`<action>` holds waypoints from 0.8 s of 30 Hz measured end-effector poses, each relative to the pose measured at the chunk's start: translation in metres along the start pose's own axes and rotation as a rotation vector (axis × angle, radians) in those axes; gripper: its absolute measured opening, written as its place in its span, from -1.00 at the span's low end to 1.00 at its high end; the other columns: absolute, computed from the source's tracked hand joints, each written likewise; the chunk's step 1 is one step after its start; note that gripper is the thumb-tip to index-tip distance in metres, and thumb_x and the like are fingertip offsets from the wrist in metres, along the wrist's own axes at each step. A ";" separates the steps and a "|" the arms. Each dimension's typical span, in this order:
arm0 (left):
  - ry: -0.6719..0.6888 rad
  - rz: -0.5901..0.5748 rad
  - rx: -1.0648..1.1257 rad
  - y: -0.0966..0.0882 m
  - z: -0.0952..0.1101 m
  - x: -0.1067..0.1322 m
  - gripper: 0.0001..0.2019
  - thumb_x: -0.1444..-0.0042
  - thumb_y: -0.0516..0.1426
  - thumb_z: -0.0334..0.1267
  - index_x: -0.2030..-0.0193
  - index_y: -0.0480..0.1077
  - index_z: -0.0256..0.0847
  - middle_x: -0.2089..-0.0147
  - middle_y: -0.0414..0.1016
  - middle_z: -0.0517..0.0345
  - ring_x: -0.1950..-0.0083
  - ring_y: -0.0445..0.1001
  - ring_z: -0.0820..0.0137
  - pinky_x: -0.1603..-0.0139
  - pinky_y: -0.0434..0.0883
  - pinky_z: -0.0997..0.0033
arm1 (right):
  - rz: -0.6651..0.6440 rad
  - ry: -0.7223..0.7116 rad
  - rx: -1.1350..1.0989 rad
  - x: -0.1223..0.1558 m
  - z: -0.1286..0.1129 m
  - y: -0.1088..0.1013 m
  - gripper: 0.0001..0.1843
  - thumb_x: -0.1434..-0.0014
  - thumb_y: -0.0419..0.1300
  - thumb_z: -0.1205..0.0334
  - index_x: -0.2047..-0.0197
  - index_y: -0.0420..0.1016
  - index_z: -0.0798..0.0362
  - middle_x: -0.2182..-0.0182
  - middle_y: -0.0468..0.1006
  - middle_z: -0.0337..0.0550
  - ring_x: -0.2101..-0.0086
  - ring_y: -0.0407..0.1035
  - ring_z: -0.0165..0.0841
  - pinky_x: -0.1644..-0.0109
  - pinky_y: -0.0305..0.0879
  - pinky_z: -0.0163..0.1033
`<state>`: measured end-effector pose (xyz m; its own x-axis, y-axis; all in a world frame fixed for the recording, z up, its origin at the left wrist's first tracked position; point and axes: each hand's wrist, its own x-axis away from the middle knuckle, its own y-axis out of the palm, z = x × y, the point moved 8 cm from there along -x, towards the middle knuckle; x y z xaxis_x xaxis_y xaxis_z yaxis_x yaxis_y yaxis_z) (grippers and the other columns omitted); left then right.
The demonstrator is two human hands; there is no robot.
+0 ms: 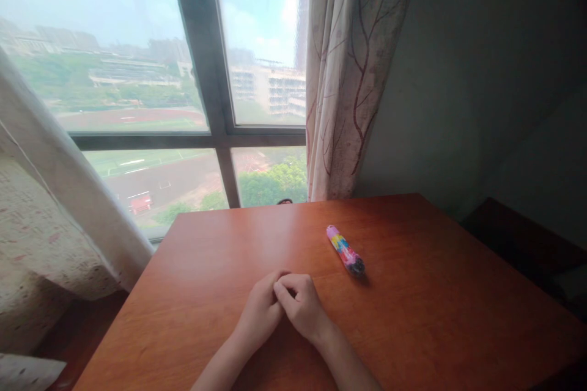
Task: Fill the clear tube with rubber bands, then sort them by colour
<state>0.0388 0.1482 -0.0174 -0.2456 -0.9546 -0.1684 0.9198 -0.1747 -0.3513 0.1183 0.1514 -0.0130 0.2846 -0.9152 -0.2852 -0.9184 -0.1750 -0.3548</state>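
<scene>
A view from the person's head looks down at a reddish-brown wooden table point(435, 305) set against a window. Two bare forearms reach in from the bottom edge and meet near the middle of the table. The left hand point(261, 310) and the right hand point(301, 306) rest on the wood, pressed together, knuckles up. Each grip is narrow: the fingers are curled in and folded against those of the other hand. No object shows between them, and whether anything small is tucked inside cannot be told.

A colourful tube point(345, 250) lies on its side on the table, near the right hand but apart from it, further from the person and to the right. It lies at a slant, its pink end pointing away and its dark end closest to the hands. Patches of yellow, blue and pink cover its body.

Beyond the table, a dark window frame point(215, 134) divides a hazy view of buildings, trees and a sports field. A pale curtain with a red branch pattern point(353, 73) hangs at the right of the glass, and a white curtain point(59, 189) sweeps down on the left. A shadowed grey-green wall point(481, 73) fills the right side.
</scene>
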 end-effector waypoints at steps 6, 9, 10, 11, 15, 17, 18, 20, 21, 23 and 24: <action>-0.010 0.007 -0.002 -0.001 0.000 0.000 -0.62 0.12 0.00 -0.51 0.16 0.49 -0.28 0.21 0.60 0.03 0.20 0.50 0.29 0.15 0.39 0.38 | -0.007 0.026 -0.048 -0.001 0.003 0.001 -0.64 -0.16 0.02 0.28 0.65 0.12 0.06 0.64 0.17 -0.34 0.56 0.10 -0.48 0.46 -0.08 -0.32; -0.007 0.005 -0.015 0.000 -0.001 0.000 -0.63 0.11 0.01 -0.50 0.16 0.50 -0.27 0.21 0.60 0.02 0.20 0.50 0.28 0.15 0.39 0.37 | -0.011 0.036 -0.070 0.000 0.004 0.002 -0.65 -0.15 0.01 0.27 0.66 0.11 0.05 0.65 0.15 -0.35 0.56 0.09 -0.48 0.46 -0.09 -0.32; -0.007 0.003 -0.018 0.000 -0.001 0.000 -0.63 0.11 0.01 -0.49 0.16 0.50 -0.27 0.20 0.60 0.02 0.19 0.50 0.28 0.15 0.39 0.37 | -0.010 0.038 -0.075 0.000 0.004 0.002 -0.65 -0.15 0.01 0.27 0.66 0.10 0.05 0.65 0.15 -0.35 0.56 0.09 -0.48 0.47 -0.09 -0.32; -0.008 0.002 -0.021 0.000 -0.001 0.000 -0.62 0.11 0.01 -0.49 0.16 0.50 -0.27 0.20 0.60 0.02 0.19 0.50 0.27 0.15 0.39 0.37 | -0.008 0.039 -0.079 0.000 0.005 0.002 -0.65 -0.14 0.01 0.27 0.66 0.10 0.05 0.65 0.15 -0.35 0.56 0.09 -0.48 0.47 -0.09 -0.32; -0.015 0.004 -0.040 0.000 -0.001 0.001 -0.61 0.13 0.00 -0.49 0.16 0.50 -0.27 0.19 0.60 0.01 0.18 0.50 0.26 0.14 0.39 0.36 | -0.007 0.045 -0.084 0.000 0.006 0.002 -0.66 -0.13 0.01 0.27 0.66 0.10 0.05 0.65 0.15 -0.36 0.57 0.09 -0.49 0.48 -0.10 -0.33; -0.016 0.000 -0.051 0.000 0.000 0.001 -0.61 0.14 0.00 -0.49 0.17 0.50 -0.26 0.20 0.60 0.01 0.18 0.50 0.26 0.15 0.39 0.36 | -0.008 0.051 -0.083 0.000 0.006 0.003 -0.66 -0.13 0.01 0.27 0.66 0.10 0.05 0.66 0.14 -0.36 0.57 0.09 -0.49 0.48 -0.10 -0.33; -0.014 -0.001 -0.056 0.000 0.001 0.001 -0.61 0.13 0.00 -0.49 0.17 0.50 -0.26 0.20 0.60 0.01 0.19 0.50 0.26 0.15 0.39 0.36 | -0.006 0.053 -0.079 0.000 0.007 0.003 -0.66 -0.13 0.01 0.27 0.66 0.10 0.05 0.66 0.14 -0.36 0.58 0.09 -0.49 0.49 -0.10 -0.33; -0.006 -0.004 -0.065 0.000 0.002 0.001 -0.62 0.12 0.00 -0.48 0.17 0.51 -0.25 0.20 0.61 0.02 0.19 0.50 0.26 0.16 0.39 0.36 | 0.003 0.054 -0.059 0.001 0.007 0.003 -0.65 -0.13 0.01 0.26 0.67 0.09 0.04 0.66 0.14 -0.36 0.58 0.09 -0.49 0.49 -0.10 -0.33; -0.003 -0.004 -0.068 0.000 0.003 0.000 -0.63 0.11 0.01 -0.48 0.18 0.51 -0.25 0.20 0.61 0.02 0.19 0.50 0.26 0.16 0.39 0.36 | 0.013 0.050 -0.044 0.001 0.007 0.003 -0.64 -0.14 0.00 0.26 0.67 0.09 0.04 0.66 0.14 -0.36 0.58 0.09 -0.49 0.49 -0.10 -0.33; 0.003 -0.004 -0.071 0.000 0.005 0.000 -0.66 0.08 0.01 -0.48 0.19 0.51 -0.25 0.21 0.61 0.02 0.20 0.51 0.26 0.16 0.40 0.36 | 0.036 0.037 -0.008 0.001 0.008 0.002 -0.62 -0.18 -0.02 0.23 0.66 0.10 0.04 0.66 0.15 -0.35 0.58 0.11 -0.48 0.48 -0.09 -0.32; 0.006 -0.003 -0.069 0.000 0.006 0.000 -0.67 0.07 0.02 -0.47 0.19 0.50 -0.25 0.22 0.61 0.02 0.20 0.51 0.26 0.16 0.40 0.36 | 0.045 0.031 0.011 0.001 0.009 0.002 -0.60 -0.21 -0.03 0.20 0.66 0.10 0.04 0.66 0.15 -0.34 0.58 0.11 -0.48 0.47 -0.09 -0.31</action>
<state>0.0406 0.1464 -0.0123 -0.2501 -0.9526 -0.1729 0.8959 -0.1600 -0.4144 0.1191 0.1534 -0.0216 0.2346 -0.9328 -0.2737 -0.9270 -0.1299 -0.3519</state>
